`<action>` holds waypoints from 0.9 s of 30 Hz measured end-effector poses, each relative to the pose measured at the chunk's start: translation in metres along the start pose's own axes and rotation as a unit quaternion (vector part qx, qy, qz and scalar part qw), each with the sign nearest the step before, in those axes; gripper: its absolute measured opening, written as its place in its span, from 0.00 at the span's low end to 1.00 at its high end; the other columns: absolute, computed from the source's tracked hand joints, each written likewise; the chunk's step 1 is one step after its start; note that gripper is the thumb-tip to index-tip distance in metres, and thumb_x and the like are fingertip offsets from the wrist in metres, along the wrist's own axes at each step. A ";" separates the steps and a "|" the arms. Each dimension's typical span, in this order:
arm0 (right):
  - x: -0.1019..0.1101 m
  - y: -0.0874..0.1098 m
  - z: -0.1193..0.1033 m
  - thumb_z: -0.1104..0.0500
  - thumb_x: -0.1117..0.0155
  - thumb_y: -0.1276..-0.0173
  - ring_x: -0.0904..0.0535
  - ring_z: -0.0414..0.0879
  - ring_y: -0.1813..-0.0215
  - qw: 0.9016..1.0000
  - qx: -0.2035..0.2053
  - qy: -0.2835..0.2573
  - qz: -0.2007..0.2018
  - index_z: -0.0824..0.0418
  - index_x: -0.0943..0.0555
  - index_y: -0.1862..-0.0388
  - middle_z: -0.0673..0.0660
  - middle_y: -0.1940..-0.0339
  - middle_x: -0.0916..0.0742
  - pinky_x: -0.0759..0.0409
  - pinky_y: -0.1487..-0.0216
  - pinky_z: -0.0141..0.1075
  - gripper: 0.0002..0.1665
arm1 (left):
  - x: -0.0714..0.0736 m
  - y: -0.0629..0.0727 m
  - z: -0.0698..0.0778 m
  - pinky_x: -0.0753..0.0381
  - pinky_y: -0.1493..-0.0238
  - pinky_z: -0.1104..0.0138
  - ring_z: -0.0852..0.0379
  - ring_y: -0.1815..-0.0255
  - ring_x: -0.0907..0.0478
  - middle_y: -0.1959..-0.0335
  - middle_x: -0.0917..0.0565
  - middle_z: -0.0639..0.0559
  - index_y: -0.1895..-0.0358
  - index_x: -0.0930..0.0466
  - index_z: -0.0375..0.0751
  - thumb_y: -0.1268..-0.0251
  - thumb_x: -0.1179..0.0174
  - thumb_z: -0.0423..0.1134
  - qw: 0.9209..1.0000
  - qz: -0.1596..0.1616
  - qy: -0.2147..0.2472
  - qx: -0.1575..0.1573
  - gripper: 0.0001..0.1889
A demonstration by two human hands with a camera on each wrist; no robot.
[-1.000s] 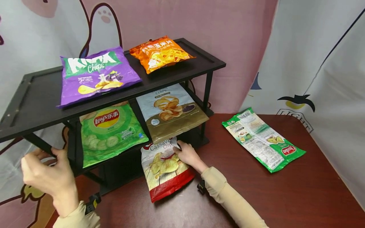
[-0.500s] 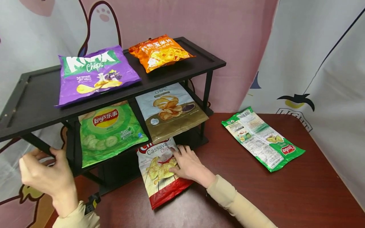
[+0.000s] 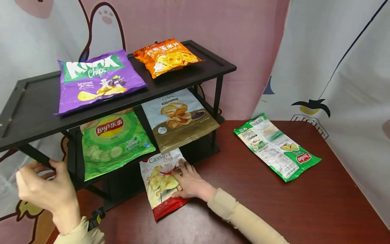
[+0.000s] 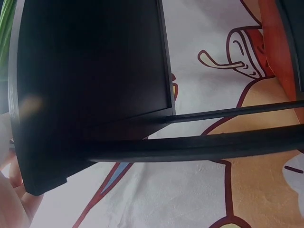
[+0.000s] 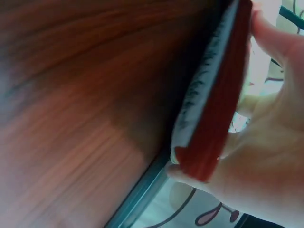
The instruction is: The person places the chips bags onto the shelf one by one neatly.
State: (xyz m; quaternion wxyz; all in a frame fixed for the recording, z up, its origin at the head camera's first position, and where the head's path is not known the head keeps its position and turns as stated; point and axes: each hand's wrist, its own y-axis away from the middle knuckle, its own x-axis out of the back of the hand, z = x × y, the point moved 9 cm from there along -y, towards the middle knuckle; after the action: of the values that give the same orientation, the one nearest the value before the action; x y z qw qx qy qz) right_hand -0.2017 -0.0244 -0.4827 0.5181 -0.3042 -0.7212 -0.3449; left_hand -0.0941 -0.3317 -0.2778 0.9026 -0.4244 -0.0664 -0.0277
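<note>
**Right hand (image 5: pixel 266 142) against a red-and-white packet (image 5: pixel 218 95), viewed from the right wrist**

The packet appears nearly edge-on, slanting from upper right to lower left. Its red band faces the hand; the white strip alongside bears dark lettering, too blurred to read. One digit lies beside the packet's upper end, another at its lower end, with the palm to the right. A reddish-brown, wood-grained tabletop (image 5: pixel 71 133) occupies the left side, darkening into shadow near the packet. A dark band (image 5: pixel 145 187) runs obliquely along the tabletop's lower border. Below it, pale cloth (image 5: pixel 166 211) carries dark curved lines and a pinkish leaf-shaped outline (image 5: pixel 209 216).
</note>
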 end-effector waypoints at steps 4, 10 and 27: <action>-0.005 -0.011 -0.005 0.31 0.41 0.43 0.48 0.61 0.23 1.000 -0.013 0.010 -0.002 0.47 0.41 0.25 0.65 0.22 0.49 0.42 0.27 0.50 0.49 | 0.000 0.000 0.001 0.46 0.64 0.89 0.90 0.69 0.44 0.71 0.42 0.86 0.66 0.22 0.25 0.46 0.45 0.34 1.000 0.001 0.001 0.003 0.12; -0.002 -0.013 -0.010 0.29 0.42 0.43 0.48 0.58 0.22 0.999 -0.011 0.046 0.027 0.45 0.40 0.26 0.63 0.22 0.47 0.41 0.27 0.48 0.48 | 0.000 0.000 0.000 0.46 0.64 0.89 0.89 0.68 0.44 0.70 0.43 0.86 0.66 0.23 0.25 0.46 0.46 0.34 1.000 0.001 -0.001 0.000 0.12; -0.009 0.015 -0.048 0.26 0.50 0.41 0.37 0.58 0.27 0.991 0.022 0.130 0.031 0.29 0.40 0.29 0.61 0.27 0.35 0.37 0.29 0.46 0.39 | -0.001 0.001 0.000 0.46 0.63 0.88 0.39 0.68 0.25 0.70 0.43 0.87 0.69 0.21 0.37 0.46 0.46 0.34 1.000 0.007 0.007 -0.015 0.06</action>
State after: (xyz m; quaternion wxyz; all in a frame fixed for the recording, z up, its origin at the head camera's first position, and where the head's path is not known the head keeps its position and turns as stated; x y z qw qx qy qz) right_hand -0.1614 -0.0549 -0.4777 0.6246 -0.2677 -0.6452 -0.3492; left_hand -0.0953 -0.3311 -0.2786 0.8967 -0.4383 -0.0566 -0.0258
